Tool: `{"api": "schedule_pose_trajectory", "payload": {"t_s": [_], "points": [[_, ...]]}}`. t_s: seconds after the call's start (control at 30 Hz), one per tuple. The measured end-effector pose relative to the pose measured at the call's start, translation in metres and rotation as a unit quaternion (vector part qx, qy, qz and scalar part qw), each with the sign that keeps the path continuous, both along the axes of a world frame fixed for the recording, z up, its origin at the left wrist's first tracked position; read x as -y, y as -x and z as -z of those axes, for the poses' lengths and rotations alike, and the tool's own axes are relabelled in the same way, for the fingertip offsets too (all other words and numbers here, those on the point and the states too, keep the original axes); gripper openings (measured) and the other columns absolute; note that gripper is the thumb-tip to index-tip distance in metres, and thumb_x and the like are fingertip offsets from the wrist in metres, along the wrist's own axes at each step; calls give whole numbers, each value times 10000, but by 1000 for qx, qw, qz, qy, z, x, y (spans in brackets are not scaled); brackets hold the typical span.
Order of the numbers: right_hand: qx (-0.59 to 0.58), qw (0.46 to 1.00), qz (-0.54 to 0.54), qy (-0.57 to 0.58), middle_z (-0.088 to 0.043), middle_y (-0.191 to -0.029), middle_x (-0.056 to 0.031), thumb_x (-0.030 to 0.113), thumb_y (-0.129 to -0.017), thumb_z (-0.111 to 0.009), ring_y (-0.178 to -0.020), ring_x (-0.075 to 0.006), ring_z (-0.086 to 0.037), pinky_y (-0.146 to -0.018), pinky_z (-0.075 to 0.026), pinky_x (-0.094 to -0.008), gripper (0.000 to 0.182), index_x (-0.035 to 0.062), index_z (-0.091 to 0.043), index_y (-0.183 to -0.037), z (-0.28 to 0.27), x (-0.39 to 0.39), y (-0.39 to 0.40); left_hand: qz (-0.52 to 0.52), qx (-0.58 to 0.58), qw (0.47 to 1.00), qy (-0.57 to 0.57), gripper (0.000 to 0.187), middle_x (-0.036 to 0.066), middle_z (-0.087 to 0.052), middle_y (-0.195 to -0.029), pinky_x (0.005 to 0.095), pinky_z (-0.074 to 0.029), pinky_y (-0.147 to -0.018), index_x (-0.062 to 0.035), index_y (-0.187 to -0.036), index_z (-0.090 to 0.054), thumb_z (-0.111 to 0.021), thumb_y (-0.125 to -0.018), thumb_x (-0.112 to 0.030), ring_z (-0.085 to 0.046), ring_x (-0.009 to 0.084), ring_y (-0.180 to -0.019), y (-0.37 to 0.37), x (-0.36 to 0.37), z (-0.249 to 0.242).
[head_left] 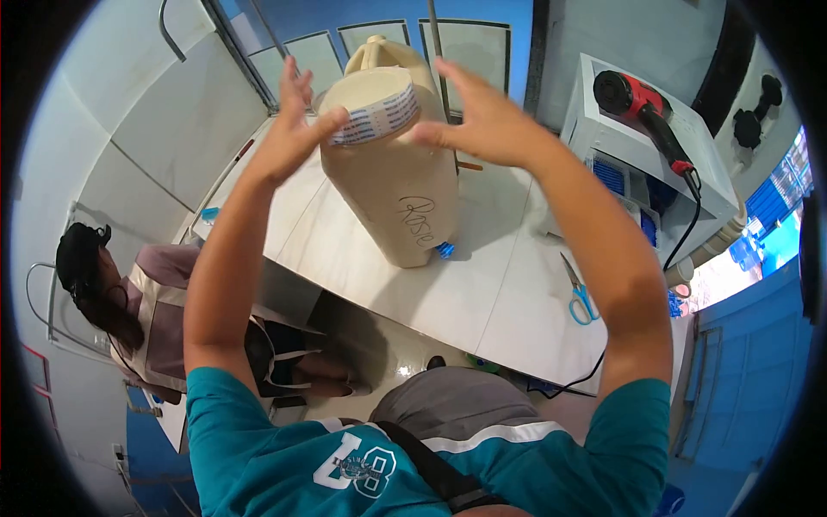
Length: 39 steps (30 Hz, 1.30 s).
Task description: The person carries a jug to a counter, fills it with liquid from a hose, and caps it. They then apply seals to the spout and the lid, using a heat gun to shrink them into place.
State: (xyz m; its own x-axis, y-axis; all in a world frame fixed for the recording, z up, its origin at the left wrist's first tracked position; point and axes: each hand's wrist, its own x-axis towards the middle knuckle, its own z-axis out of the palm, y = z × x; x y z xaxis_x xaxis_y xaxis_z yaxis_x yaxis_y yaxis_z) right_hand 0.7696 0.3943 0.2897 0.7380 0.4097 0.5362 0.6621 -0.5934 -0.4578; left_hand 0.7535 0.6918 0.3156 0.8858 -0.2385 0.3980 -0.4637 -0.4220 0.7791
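Observation:
A large beige plastic jug (pixel 392 185) with "Rosie" handwritten on its side stands on the white tiled table (pixel 469 297). Printed tape (pixel 376 117) runs around its wide lid (pixel 366 89). On the lid's left side, my left hand (pixel 297 129) has its fingers spread, the thumb at the tape. My right hand (pixel 482 121) is spread at the lid's right, its thumb close to the tape's end. Neither hand is closed on anything. Whether the thumbs touch the tape I cannot tell. A bit of blue plastic (pixel 444 250) lies by the jug's base.
Scissors with light blue handles (pixel 583 306) lie on the table at the right. A red and black heat gun (pixel 642 108) rests on a white cabinet (pixel 594 77), its cord hanging down. Another person (pixel 155 293) in a black cap sits at the left, below the table.

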Motion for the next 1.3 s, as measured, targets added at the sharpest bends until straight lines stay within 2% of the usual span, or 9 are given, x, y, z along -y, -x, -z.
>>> {"api": "schedule_pose_trajectory", "payload": {"t_s": [0.1,0.23,0.33,0.47,0.67,0.83,0.97,1.13,1.3], "points": [[82,993,81,11,-417,-1561,-221,647,-780,-772,-1448,-377,-401,-1175,-359,-467,1011,32,-434,-1508,-33,48,-3,2,140,981,-134,1340,315,-185,-1640,546,-194,-1241,-38,-1628,9,-782,-749,-668,-174,458,-1537,-5,4,-36],[105,940,278,165,-469,-1502,-232,505,-881,-722,-1305,-376,-547,-1108,-435,-446,737,62,-527,-1437,-72,134,-9,90,105,933,-333,1222,246,-130,-1679,496,-156,-1259,-114,-1650,-102,-742,-778,-683,-129,393,-1560,-14,27,-55],[20,906,358,226,-661,-1253,-275,491,-838,-725,-1141,-408,-656,-1005,-510,-455,686,-10,-627,-1294,-79,206,-7,59,61,877,-473,1197,248,-155,-1672,500,-204,-1247,-96,-1647,-113,-698,-794,-699,-171,405,-1547,-14,37,-52],[-163,848,414,289,-720,-1121,-261,478,-776,-769,-997,-378,-715,-927,-537,-440,650,-36,-699,-1169,-78,253,-3,74,57,872,-480,1160,240,-180,-1667,514,-270,-1220,-98,-1645,-136,-660,-800,-695,-223,414,-1529,-20,35,-63],[-198,859,403,245,-738,-1060,-224,429,-688,-813,-939,-338,-718,-866,-542,-410,637,-67,-719,-1076,-57,247,-16,117,-16,862,-492,1006,210,-295,-1626,541,-378,-1152,-186,-1622,-296,-649,-757,-559,-354,424,-1467,-22,66,-87],[-165,896,393,124,-729,-962,-185,430,-728,-792,-863,-284,-706,-810,-534,-381,606,-66,-700,-1064,-46,271,-19,103,-49,869,-481,1029,204,-295,-1629,555,-387,-1139,-174,-1607,-331,-673,-715,-558,-361,433,-1459,-30,70,-84],[-126,909,193,-347,-644,-930,-54,378,-894,-782,-797,-107,-638,-741,-544,-247,536,15,-623,-1256,-54,260,35,86,-41,881,-463,1142,204,-314,-1619,531,-403,-1134,-179,-1630,-257,-739,-653,-521,-396,424,-1440,-28,58,-93],[-122,924,161,-326,-635,-845,-53,228,-879,-780,-743,-132,-603,-678,-474,-273,378,-6,-655,-1149,-34,211,116,115,-75,833,-536,1227,202,-341,-1604,483,-419,-1145,-207,-1639,-208,-806,-597,-459,-437,411,-1417,-30,62,-100],[-156,916,65,-363,-698,-1089,-146,223,-861,-712,-777,-157,-623,-728,-521,-316,546,-49,-590,-1318,23,162,179,110,-83,822,-552,1251,205,-362,-1591,474,-420,-1156,-231,-1636,-210,-824,-568,-453,-453,403,-1407,-36,62,-101]]}}
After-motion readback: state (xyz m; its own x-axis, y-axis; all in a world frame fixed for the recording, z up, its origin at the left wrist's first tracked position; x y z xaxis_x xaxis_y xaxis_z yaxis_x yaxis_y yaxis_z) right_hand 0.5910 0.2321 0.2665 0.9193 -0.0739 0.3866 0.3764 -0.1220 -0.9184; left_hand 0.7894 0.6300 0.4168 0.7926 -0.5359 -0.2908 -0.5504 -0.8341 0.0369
